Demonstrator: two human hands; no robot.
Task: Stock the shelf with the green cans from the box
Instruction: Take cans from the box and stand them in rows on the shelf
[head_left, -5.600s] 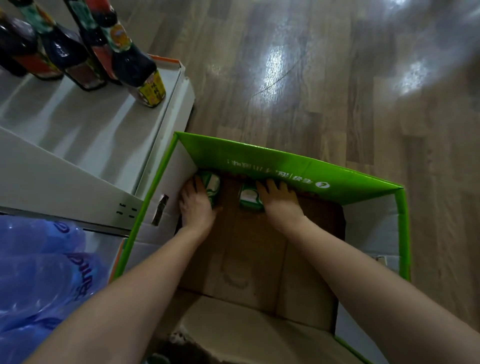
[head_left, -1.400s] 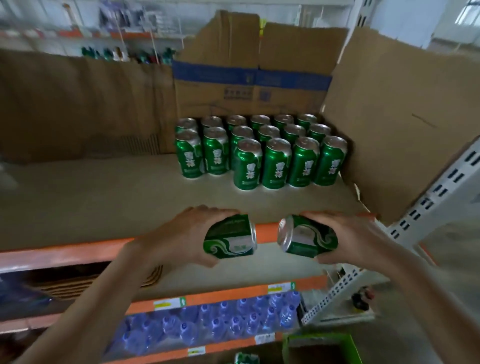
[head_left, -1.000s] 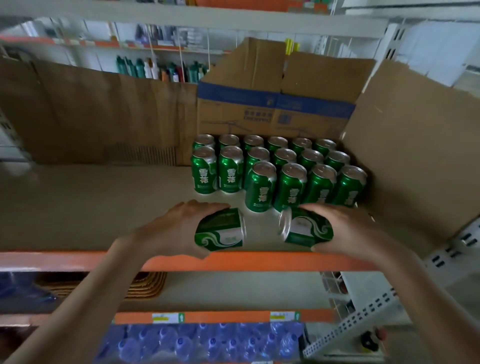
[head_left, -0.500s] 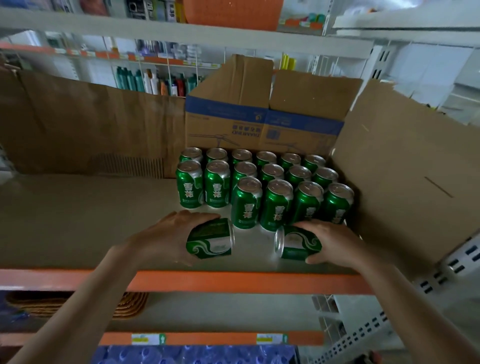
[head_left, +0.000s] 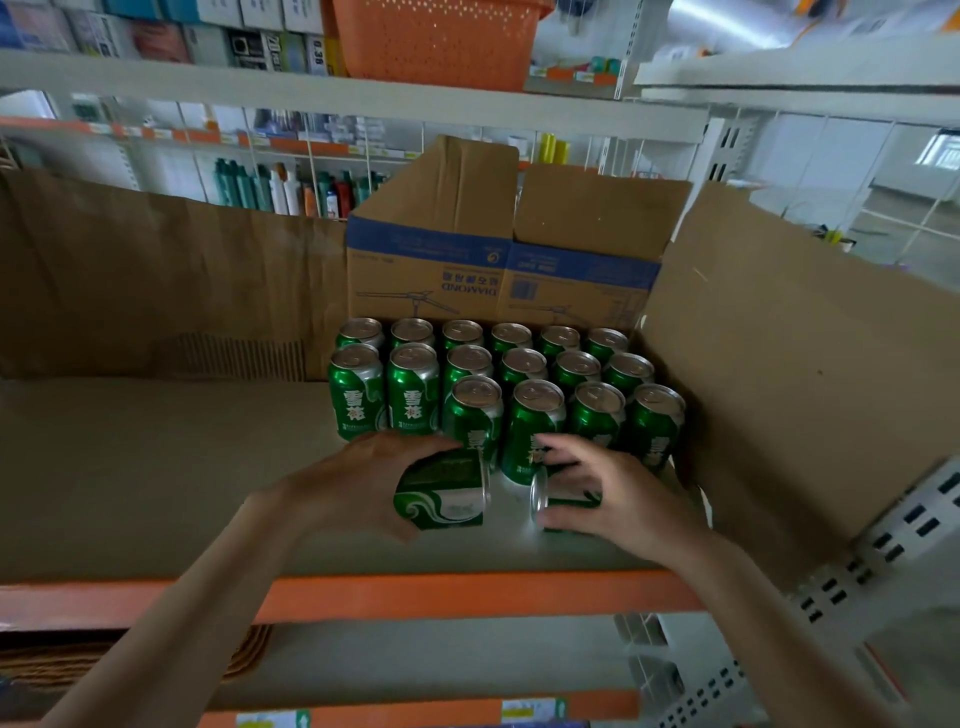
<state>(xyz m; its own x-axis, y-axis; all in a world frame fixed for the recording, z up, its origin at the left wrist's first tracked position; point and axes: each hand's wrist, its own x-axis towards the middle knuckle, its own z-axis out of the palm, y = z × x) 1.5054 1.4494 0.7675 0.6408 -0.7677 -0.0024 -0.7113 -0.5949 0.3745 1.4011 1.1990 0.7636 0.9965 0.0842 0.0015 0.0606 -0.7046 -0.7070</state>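
Note:
Several green cans (head_left: 530, 395) stand upright in rows at the right of the shelf (head_left: 156, 467), against cardboard. My left hand (head_left: 358, 483) grips a green can (head_left: 441, 499) held on its side, just in front of the rows. My right hand (head_left: 618, 499) grips a second green can (head_left: 561, 501), also on its side, low over the shelf next to the front row. The box the cans came from is out of view.
A brown carton with a blue band (head_left: 498, 260) stands behind the cans. Cardboard sheets line the shelf's back (head_left: 156, 280) and right side (head_left: 789, 374). An orange shelf edge (head_left: 415, 595) runs below my wrists. An orange basket (head_left: 441, 41) sits on the shelf above.
Both hands lifted cans out of the box on the floor, carried them up to the shelf, and moved them forward until they are close to the front row.

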